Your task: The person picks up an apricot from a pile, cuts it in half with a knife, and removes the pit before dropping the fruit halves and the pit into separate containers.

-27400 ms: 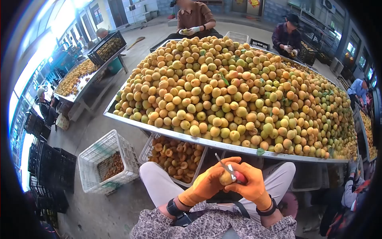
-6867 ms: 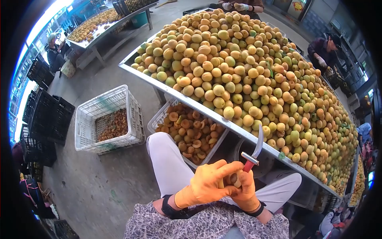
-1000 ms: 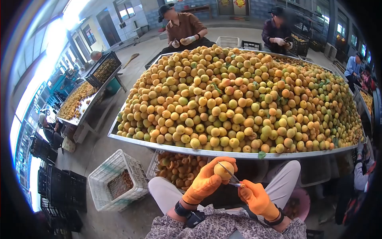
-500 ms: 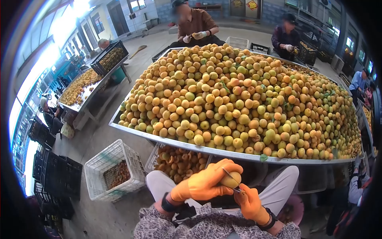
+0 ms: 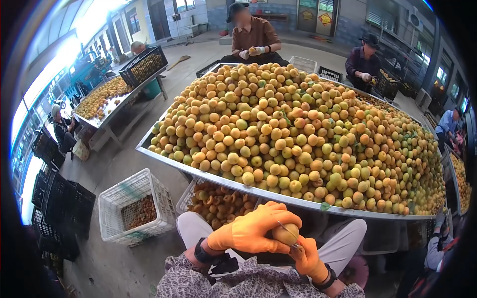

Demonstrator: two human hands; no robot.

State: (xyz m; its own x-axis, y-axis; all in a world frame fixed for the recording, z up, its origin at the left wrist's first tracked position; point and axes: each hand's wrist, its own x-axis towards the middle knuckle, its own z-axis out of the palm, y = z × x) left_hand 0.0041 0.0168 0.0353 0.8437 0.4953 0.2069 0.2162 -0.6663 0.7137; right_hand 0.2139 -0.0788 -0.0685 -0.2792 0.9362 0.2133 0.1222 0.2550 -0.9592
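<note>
Both my hands wear orange gloves and meet above my lap, just in front of the fruit table. My left hand is closed around a yellow apricot, which shows between thumb and fingers. My right hand is closed on a small knife with a thin metal blade. The blade lies against the apricot, its thin edge line crossing the fruit's upper side. How deep it sits in the flesh cannot be seen. Most of the knife's handle is hidden by my right fingers.
A metal-rimmed table bears a big heap of apricots. Under its near edge stands a crate of halved fruit. A white crate holds brown pits; black crates are stacked left. Several people work around.
The view has shifted slightly. My hands still hold the apricot and the knife close together, and the apricot and blade have turned a little.
</note>
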